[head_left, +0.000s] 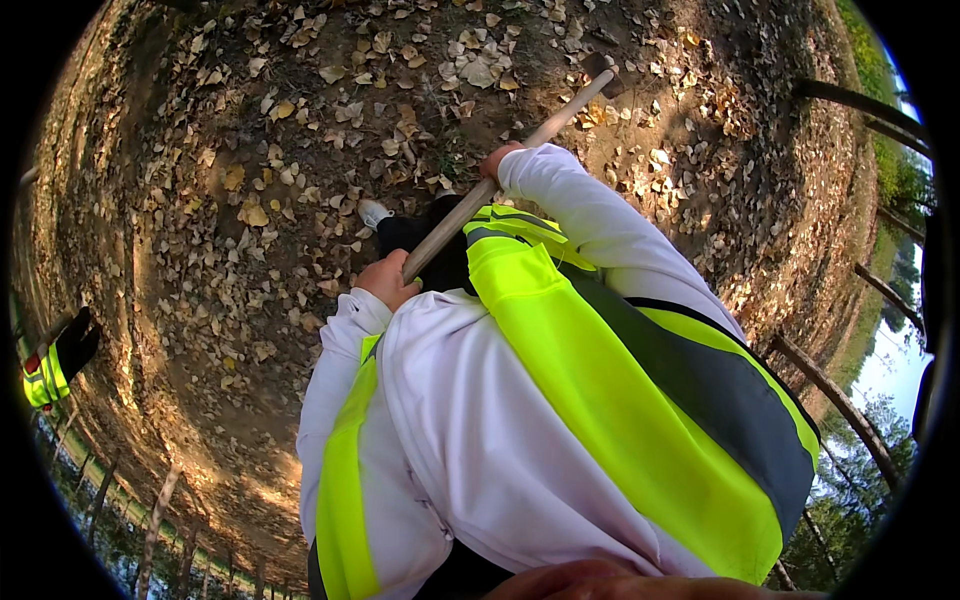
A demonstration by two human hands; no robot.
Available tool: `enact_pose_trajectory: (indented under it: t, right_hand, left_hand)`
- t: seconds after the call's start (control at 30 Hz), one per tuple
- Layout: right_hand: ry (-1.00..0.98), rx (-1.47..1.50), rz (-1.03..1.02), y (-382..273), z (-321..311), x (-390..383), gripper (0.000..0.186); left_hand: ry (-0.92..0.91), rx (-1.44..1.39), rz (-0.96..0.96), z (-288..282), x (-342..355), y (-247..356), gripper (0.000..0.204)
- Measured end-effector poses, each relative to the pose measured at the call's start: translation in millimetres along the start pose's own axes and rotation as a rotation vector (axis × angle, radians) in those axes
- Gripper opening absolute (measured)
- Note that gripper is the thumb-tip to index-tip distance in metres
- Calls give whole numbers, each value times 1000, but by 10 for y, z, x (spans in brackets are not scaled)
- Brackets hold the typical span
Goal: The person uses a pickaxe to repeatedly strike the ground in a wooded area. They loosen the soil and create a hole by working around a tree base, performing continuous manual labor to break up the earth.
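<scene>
A hoe (448, 230) with a long, pale wooden handle slants across in front of my body. Its dark metal head (606, 76) is at the far right end, against the leaf-strewn ground, and its exact shape is hard to make out. My left hand (388, 280) is wrapped round the near end of the handle, close to my waist. Farther up the shaft, my right hand (498, 160) is closed round it, its fingers partly hidden by the white sleeve. My yellow and grey safety vest (590, 350) hangs open over a white top, its edge beside the handle.
Dry fallen leaves (270, 200) cover the brown soil. One light shoe (374, 213) of mine shows beyond the handle. Another person in a yellow vest (46, 380) is at the far left. Tree trunks (840, 385) stand at the right, with more at the lower left.
</scene>
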State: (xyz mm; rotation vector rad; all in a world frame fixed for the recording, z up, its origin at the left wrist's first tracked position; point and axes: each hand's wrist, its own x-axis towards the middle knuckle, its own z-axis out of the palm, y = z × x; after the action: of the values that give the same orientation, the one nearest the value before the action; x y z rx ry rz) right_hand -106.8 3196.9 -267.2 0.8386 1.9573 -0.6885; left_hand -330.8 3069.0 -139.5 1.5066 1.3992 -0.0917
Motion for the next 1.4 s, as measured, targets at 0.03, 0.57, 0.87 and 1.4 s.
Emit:
enact_pose_trajectory:
  t: [0.03,0.57,0.87,1.4]
  right_hand:
    - [5,-14,2,-1,33,49,34]
    - [-131,107,-199,-947,346,53,29]
    - [25,59,-354,-723,-138,-35,37]
    - [378,313,-565,-621,-435,-51,41]
  left_hand:
    - [-15,-13,-5,22,-14,-28,31]
    - [-140,127,-144,530,-618,-1245,18]
    - [336,25,105,-460,-880,-264,49]
    - [1198,524,340,-1585,-1656,812,38]
